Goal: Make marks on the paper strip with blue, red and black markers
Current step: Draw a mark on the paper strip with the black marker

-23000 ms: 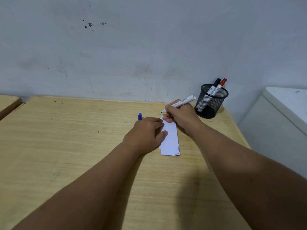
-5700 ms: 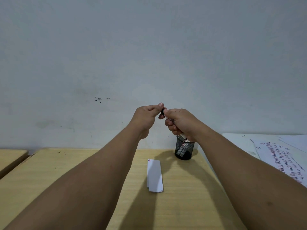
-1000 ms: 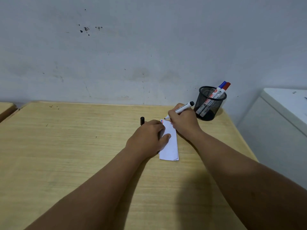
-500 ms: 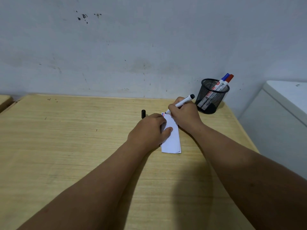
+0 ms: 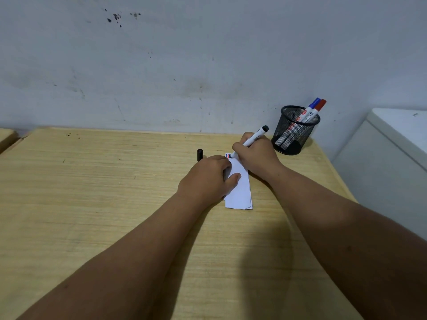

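Observation:
A white folded paper strip (image 5: 240, 192) lies on the wooden table (image 5: 92, 204), with small blue and red marks at its far end (image 5: 228, 155). My left hand (image 5: 208, 179) presses down on the strip's left side, and the black cap (image 5: 200, 154) sticks out just beyond its fingers. My right hand (image 5: 256, 155) grips the black marker (image 5: 255, 137), tip down on the strip's far end. The blue marker (image 5: 313, 104) and the red marker (image 5: 320, 105) stand capped in the black mesh pen cup (image 5: 293, 132).
The pen cup stands at the table's far right corner against a grey wall. A white cabinet (image 5: 392, 158) is beside the table on the right. Another wooden table edge (image 5: 7, 137) shows at the far left.
The view has shifted a little. My right hand keeps the black marker's tip on the strip's far end, and my left hand stays on the strip.

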